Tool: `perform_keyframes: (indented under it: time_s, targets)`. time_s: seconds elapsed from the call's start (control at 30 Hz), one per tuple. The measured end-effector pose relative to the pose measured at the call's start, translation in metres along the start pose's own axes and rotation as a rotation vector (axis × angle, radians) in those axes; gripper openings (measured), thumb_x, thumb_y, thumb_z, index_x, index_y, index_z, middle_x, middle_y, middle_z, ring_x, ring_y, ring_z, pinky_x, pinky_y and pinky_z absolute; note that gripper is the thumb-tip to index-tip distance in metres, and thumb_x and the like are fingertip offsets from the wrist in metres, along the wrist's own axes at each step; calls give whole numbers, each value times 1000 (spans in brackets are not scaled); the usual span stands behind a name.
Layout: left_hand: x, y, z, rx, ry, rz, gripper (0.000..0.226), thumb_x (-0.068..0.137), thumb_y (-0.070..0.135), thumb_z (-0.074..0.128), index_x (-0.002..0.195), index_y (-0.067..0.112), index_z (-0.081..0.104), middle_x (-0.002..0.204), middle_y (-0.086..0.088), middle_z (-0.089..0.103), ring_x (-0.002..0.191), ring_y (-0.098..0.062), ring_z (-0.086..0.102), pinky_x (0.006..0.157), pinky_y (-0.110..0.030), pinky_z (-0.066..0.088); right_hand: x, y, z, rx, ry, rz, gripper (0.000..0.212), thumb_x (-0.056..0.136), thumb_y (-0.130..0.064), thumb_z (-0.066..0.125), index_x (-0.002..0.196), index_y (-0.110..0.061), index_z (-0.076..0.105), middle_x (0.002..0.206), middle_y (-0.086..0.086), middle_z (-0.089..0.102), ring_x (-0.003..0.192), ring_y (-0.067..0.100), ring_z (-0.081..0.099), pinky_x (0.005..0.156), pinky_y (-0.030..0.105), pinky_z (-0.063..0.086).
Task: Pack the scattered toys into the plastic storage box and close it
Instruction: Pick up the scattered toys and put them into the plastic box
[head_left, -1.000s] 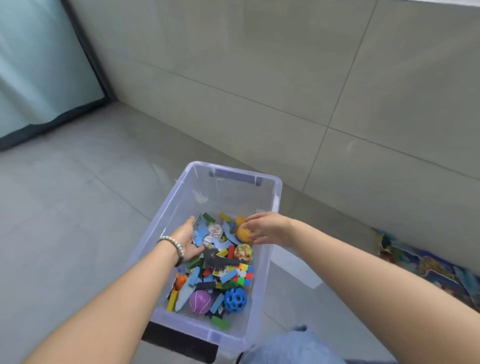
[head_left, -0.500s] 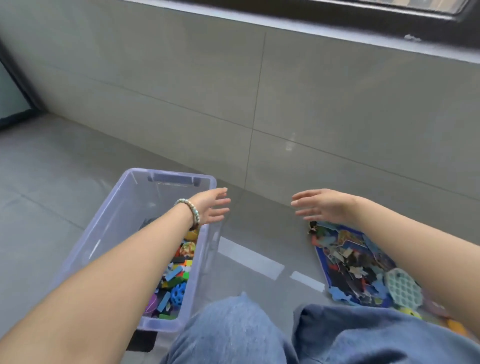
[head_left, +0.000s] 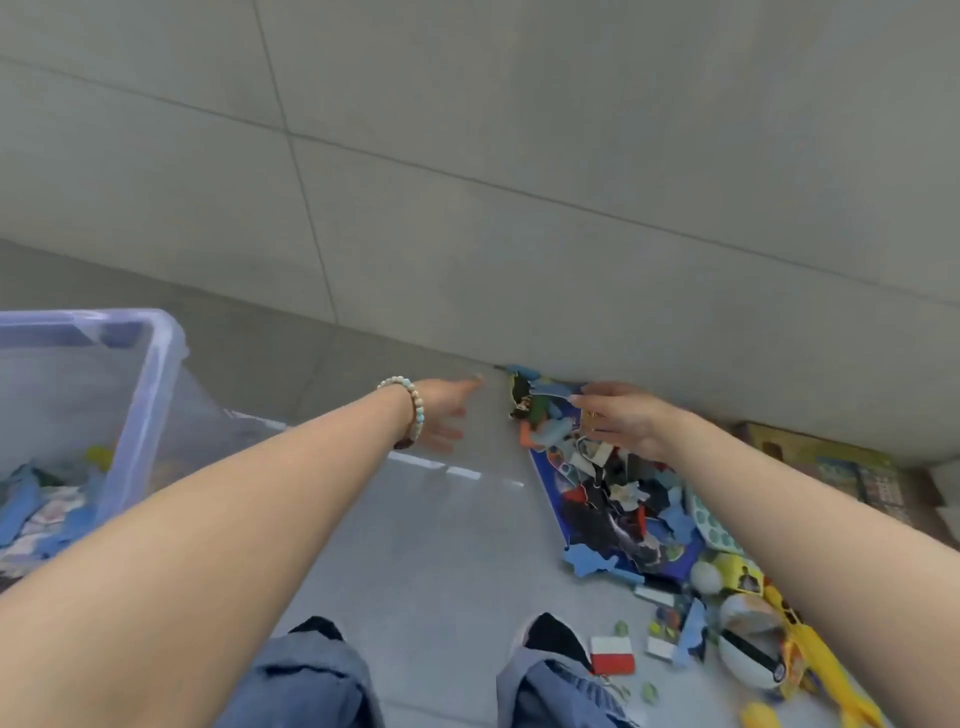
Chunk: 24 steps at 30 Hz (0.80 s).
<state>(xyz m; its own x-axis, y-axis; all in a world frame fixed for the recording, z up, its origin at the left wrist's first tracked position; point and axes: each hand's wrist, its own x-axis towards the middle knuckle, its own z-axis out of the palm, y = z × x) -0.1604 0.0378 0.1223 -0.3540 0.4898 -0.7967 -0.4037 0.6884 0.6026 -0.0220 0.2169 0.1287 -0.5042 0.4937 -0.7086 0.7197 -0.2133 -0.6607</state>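
The clear plastic storage box (head_left: 140, 415) stood at 9 o'clock. The frame cut it off, so I could not tell its long axis. The toy heap (head_left: 623, 493) at 4 o'clock, flat jagged puzzle pieces on a blue board, ran from 11 to 5. My left hand (head_left: 441, 415), blurred, was spread. My right hand (head_left: 623, 421) hovered loose-fingered over the heap.

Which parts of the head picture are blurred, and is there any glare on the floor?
In the head view, the left hand is smeared by motion; the right hand is somewhat sharper. Pale glare streaks lie on the floor below the left hand; the storage box looks soft too.
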Motion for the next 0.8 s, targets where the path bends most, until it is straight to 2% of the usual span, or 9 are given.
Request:
perform_keyframes:
  time_s: [0.1,0.17,0.3,0.37,0.43,0.47,0.53,0.63,0.8]
  targets:
    - [48,-6,19,-18,-39,-63,59,95,51,36,145,20,27,145,-2,37,122,-28,48,95,-41,43,44,23,8,41,3,49,53,89,-20,62,135,-5,42,127,12,53,109,23,53,87,31,46]
    - [77,-11,32,-30,-54,-76,57,96,50,34,145,22,25,148,-2,33,126,-29,45,97,-42,41,70,33,12,-4,20,64,57,88,-22,64,136,-4,40,124,15,53,112,27,55,93,37,49]
    - [124,-18,54,-56,-21,-20,52,98,44,33,146,29,20,147,-4,34,117,-29,48,94,-41,42,113,47,14,-223,165,-3,59,84,-28,69,133,-8,44,124,9,50,107,23,51,70,26,44]
    - [141,-20,63,-54,11,12,50,99,42,32,146,31,20,144,-6,38,109,-27,50,93,-41,44,130,55,14,-272,195,-47,59,83,-27,70,133,-6,46,131,11,50,115,25,50,78,23,38]
    - [150,-18,70,-79,27,40,34,100,37,32,131,27,39,133,-10,48,99,-27,54,91,-44,48,138,62,20,-280,237,-67,58,82,-28,70,131,-6,49,130,11,52,117,25,51,82,24,40]
    - [155,-17,74,-123,30,63,21,100,33,34,112,24,48,123,-12,53,95,-28,57,90,-47,49,142,65,23,-286,267,-80,57,81,-31,70,129,-7,51,129,10,53,116,25,53,85,25,43]
    - [161,-14,81,-220,46,77,22,100,26,37,82,22,48,110,-15,58,93,-32,60,88,-51,50,152,71,31,-284,310,-95,55,79,-40,69,123,-9,58,126,11,54,111,26,56,90,32,48]
    - [169,-16,86,-193,96,75,23,98,26,43,78,20,51,113,-20,63,98,-36,64,88,-49,52,155,69,43,-238,374,-102,46,81,-42,66,115,-11,63,120,11,57,106,25,57,81,29,46]
    - [166,-18,89,-374,70,14,7,94,25,55,95,19,55,110,-14,64,80,-28,67,51,-35,59,145,66,48,-3,440,-122,27,85,-24,66,109,-15,59,109,1,58,107,20,54,86,29,44]
